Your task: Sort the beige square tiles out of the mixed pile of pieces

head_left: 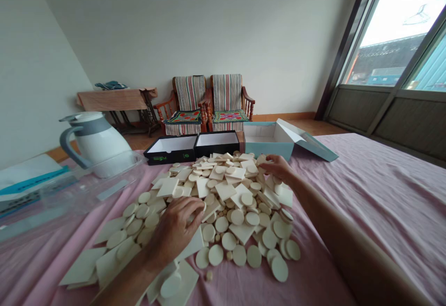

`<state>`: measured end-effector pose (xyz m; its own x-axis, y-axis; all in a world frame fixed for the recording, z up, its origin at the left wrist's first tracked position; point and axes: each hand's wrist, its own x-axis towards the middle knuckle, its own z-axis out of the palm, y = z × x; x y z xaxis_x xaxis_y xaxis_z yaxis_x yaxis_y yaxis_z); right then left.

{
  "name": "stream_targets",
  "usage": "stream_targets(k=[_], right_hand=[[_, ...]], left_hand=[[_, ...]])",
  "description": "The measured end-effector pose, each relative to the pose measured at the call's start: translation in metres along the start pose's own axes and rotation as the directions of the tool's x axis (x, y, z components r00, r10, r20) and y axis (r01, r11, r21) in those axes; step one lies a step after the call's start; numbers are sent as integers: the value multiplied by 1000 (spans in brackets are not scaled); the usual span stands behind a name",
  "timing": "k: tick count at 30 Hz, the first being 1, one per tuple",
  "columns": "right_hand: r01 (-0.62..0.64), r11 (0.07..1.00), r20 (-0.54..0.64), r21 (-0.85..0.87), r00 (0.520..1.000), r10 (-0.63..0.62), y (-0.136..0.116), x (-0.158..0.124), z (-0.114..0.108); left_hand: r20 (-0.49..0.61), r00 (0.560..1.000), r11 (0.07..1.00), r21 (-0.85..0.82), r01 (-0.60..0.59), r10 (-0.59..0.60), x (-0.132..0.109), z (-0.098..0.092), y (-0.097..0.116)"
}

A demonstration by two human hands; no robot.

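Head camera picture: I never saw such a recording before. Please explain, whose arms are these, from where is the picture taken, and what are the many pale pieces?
A person wears this camera on the head, so you see what they see, looking forward and down. The arms are their own. The left hand rests on the pile, and the right hand touches its far side. I cannot tell if either hand holds a piece. The pile is flat cream discs and square tiles, on a pink cloth. Behind it are open black boxes and a pale blue box.
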<state>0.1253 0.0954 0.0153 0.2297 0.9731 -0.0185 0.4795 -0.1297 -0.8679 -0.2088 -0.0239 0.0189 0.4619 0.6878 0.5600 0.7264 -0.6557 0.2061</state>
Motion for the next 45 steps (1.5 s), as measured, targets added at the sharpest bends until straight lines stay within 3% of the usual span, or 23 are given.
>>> stream_targets(k=[3, 6, 10, 13, 16, 18, 21, 25, 31, 37, 45], right_hand=[[41, 993, 8, 114, 999, -42, -21, -11, 2], [75, 953, 95, 294, 990, -107, -47, -28, 12], [186, 878, 265, 442, 907, -326, -70, -52, 24], [311, 885, 289, 346, 862, -415, -73, -55, 16], [349, 922, 292, 165, 876, -384, -62, -43, -5], [365, 930, 319, -49, 888, -332, -51, -33, -22], [405, 821, 419, -403, 879, -228, -32, -24, -45], [409, 679, 513, -610, 857, -56, -12, -29, -65], [426, 686, 567, -590, 823, -23, 5, -43, -70], [423, 762, 587, -489, 806, -71, 11, -43, -56], [466, 759, 583, -456, 800, -140, 18, -35, -45]], left_hand=[[11, 1000, 1000, -7, 5, -5, -1, 0, 0], [27, 1000, 1000, -21, 7, -6, -2, 0, 0], [42, 999, 1000, -23, 12, -11, -3, 0, -1], [40, 999, 1000, -24, 12, -12, -3, 0, -1], [46, 999, 1000, -21, 9, -8, -2, -1, 1], [58, 998, 1000, -22, 12, -11, -2, -2, 1], [62, 998, 999, -28, 24, -22, -1, -3, 2], [53, 998, 999, -21, 25, -24, -1, -2, 3], [40, 999, 1000, -14, 18, -18, -2, 0, 1], [24, 1000, 1000, -9, 7, -7, -1, 1, -1], [17, 1000, 1000, -1, 5, -5, 0, 1, 0]])
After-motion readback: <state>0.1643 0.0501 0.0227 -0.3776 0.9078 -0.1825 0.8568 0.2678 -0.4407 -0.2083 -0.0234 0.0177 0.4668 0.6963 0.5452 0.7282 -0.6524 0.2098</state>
